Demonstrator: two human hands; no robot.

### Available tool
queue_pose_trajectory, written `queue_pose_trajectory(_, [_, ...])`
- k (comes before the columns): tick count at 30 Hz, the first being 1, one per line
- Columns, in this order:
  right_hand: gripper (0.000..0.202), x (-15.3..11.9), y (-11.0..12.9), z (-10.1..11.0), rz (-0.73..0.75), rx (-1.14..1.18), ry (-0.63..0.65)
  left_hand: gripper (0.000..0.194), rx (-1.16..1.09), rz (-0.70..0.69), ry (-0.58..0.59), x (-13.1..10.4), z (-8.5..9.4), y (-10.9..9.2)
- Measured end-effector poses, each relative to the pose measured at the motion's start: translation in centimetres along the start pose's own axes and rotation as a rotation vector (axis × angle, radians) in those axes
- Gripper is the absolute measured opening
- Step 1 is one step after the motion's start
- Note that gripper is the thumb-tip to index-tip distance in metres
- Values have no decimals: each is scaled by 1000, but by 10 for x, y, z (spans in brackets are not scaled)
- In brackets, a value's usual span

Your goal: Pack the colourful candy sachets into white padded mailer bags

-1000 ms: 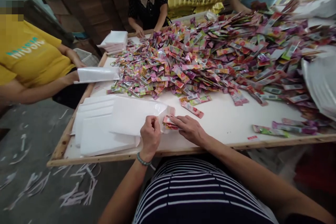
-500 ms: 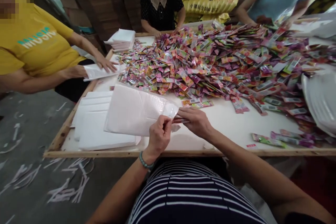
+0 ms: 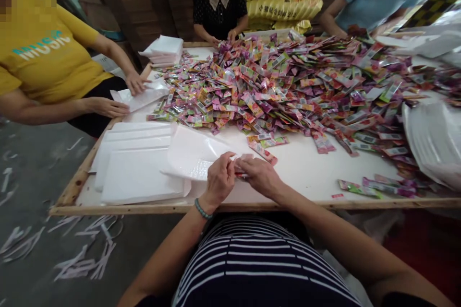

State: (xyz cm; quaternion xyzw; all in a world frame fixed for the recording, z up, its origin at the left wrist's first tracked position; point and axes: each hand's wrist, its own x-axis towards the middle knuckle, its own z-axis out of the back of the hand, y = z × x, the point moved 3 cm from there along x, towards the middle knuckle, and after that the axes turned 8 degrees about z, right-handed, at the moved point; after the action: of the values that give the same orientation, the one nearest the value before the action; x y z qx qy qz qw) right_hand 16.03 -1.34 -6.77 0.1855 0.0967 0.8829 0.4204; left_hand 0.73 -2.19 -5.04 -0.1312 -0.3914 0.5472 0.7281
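A white plastic mailing bag (image 3: 194, 151) lies slanted over the pile at left, its mouth towards me. My left hand (image 3: 220, 180) is closed, pinching the edge of that mouth. Right beside it, my right hand (image 3: 262, 176) is closed around small pinkish sachets (image 3: 245, 157) at the bag's opening; how many is hidden by the fingers. Under and left of the bag sits a stack of flat white bags (image 3: 144, 172). Just beyond my right hand, one loose sachet (image 3: 264, 152) lies on the white tabletop.
A big heap of colourful sachets (image 3: 259, 86) covers the table's middle and right. A wooden rim (image 3: 151, 210) edges the table. More white bags (image 3: 432, 144) stand at right. A co-worker in yellow (image 3: 46, 57) handles a white bag at left; two others sit across.
The mailing bag has shifted right and its mouth end has crumpled around my hands. My right hand has moved slightly left and down. A loose sachet now shows beyond it.
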Motion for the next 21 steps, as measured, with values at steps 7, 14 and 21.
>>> queue_pose_trajectory(7, [20, 19, 14, 3, 145, -104, 71, 15, -374, 176, 76, 6, -1, -15])
queue_pose_trajectory(14, [16, 52, 13, 75, 270, 208, 54, 18, -847, 411, -54, 30, 5, -17])
queue_pose_trajectory(21, [22, 59, 43, 217, 442, 296, -581, 35, -1347, 405, -191, 83, 65, -63])
